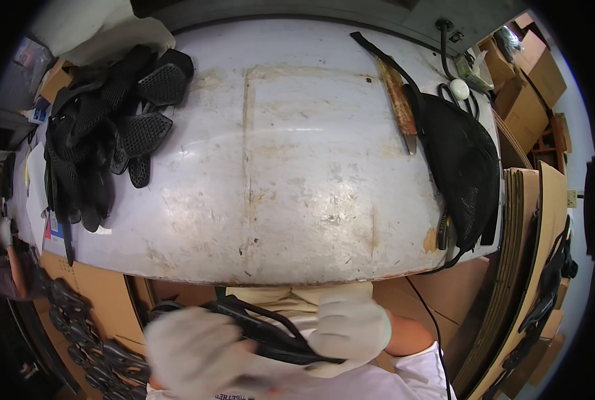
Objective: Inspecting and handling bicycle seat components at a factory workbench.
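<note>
Slanting down rightward, long black piece (261,331)

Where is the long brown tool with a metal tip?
In the head view, the tool lies right of centre on the worn white tabletop, left of the black mesh piece.

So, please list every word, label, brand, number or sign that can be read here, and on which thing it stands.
I will not copy wording, but print shows here:
White shirt: dark printed letters near the picture's lower edge.
Black tool at the right of the table: pale marks, too small to read.
Blue and pink item at its left: too small to read.
</note>
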The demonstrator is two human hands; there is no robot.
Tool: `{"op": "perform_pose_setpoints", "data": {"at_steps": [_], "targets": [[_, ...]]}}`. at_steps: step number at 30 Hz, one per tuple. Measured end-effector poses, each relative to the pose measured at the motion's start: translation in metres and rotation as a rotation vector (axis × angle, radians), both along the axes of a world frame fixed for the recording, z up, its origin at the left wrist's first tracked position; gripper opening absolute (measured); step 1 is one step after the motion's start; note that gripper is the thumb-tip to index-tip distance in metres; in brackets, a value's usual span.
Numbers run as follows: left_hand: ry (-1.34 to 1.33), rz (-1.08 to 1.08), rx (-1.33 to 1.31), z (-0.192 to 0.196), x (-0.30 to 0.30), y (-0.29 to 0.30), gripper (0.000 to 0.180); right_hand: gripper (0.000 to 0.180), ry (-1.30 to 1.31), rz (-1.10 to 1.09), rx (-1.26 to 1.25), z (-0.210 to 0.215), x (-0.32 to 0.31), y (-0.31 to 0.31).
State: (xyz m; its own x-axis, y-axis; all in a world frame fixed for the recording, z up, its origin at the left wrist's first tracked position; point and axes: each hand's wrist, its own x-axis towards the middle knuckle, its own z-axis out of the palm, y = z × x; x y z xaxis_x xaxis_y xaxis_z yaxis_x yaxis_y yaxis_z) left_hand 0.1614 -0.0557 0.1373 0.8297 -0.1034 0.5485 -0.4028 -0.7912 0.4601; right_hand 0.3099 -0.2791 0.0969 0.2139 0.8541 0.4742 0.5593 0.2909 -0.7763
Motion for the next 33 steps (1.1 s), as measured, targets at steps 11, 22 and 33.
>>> {"op": "perform_pose_setpoints", "data": {"at_steps": [11, 22, 33], "targets": [[0.411, 0.603, -0.793, -0.006, -0.048, 0.016, 0.089, 0.036, 0.452, -0.064, 0.239, -0.027, 0.017, -0.015], [0.671, 0.152, -1.054, 0.002, -0.034, 0.036, 0.064, 0.043, 0.223, -0.057, 0.175, -0.011, 0.025, -0.025], [0.730, 0.173, -0.964, 0.003, -0.031, 0.028, 0.080, 0.043, -0.073, 0.030, -0.013, 0.001, 0.038, -0.021]]}}
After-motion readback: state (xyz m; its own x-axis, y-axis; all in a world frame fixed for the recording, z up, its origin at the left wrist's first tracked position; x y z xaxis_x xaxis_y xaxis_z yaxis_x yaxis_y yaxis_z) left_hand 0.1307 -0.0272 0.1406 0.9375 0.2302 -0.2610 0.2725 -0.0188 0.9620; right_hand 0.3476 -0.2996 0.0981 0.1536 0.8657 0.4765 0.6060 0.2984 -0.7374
